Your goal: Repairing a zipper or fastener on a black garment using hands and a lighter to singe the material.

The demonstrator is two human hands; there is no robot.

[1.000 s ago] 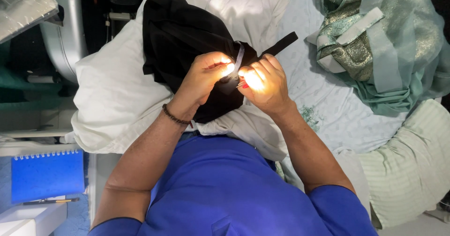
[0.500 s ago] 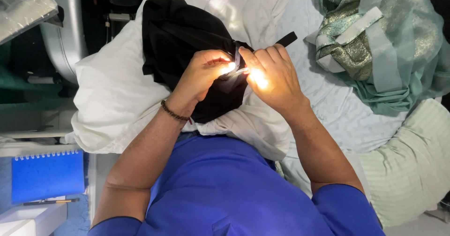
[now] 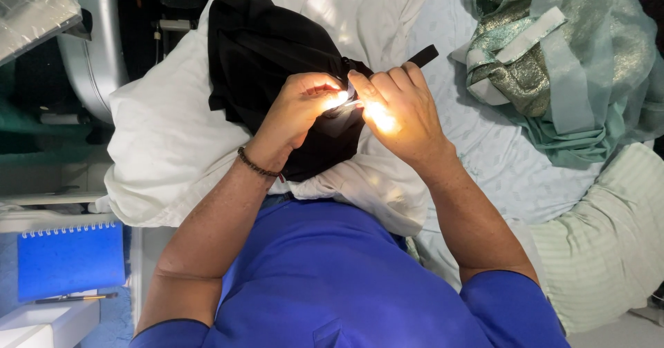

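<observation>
White quilted cloth [image 3: 173,140] is heaped over the surface, with a crumpled black fabric piece [image 3: 266,50] lying on it. Both hands meet at that fabric's near edge under a harsh glare: the left hand [image 3: 299,109] pinches the fabric, the right hand [image 3: 401,109] pinches something small and pale, washed out by the light. A black strap end [image 3: 423,55] pokes out behind the right fingers. Green-gold brocade [image 3: 546,57] is bunched at the far right, partly cut off.

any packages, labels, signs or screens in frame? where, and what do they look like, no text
No packages, signs or screens show.
Small pale tag or label: pinched between the left hand and right hand on the black garment; whitish, overexposed under bright light, shape unclear.
Blue spiral notebook: lower left, rectangular, plain cover.
</observation>
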